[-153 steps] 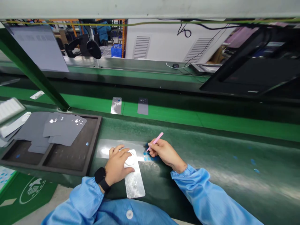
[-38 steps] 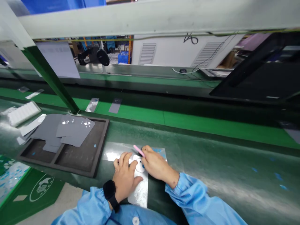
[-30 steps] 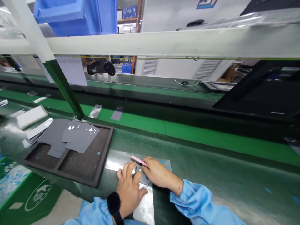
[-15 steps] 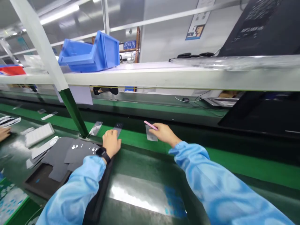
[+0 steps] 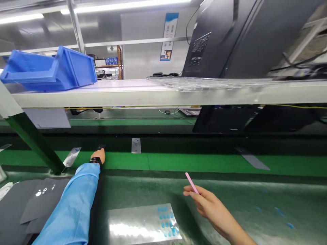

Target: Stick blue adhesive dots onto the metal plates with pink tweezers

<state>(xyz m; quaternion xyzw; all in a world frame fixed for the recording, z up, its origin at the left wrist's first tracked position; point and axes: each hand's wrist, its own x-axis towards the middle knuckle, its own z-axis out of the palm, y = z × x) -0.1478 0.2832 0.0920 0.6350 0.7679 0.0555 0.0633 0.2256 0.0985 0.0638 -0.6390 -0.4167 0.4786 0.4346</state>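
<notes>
My left hand, with a dark watch at the wrist, reaches onto the green strip. Its fingers touch a dark patterned piece and partly cover it; their exact grip is hidden. My right hand hovers over the dark green bench and is closed on a pink stick. A small clear plate lies between the hands, farther back. Near the front, a clear sheet carries rows of blue dots.
Grey sheets lie at the left, beside a green and white post. Another clear strip rests by the post, and a grey strip lies right. A blue bin stands on the white shelf.
The view has turned right. My right hand has drawn back from the clear plate to over the bench, still with the pink stick. My left arm now stretches farther onto the strip.
</notes>
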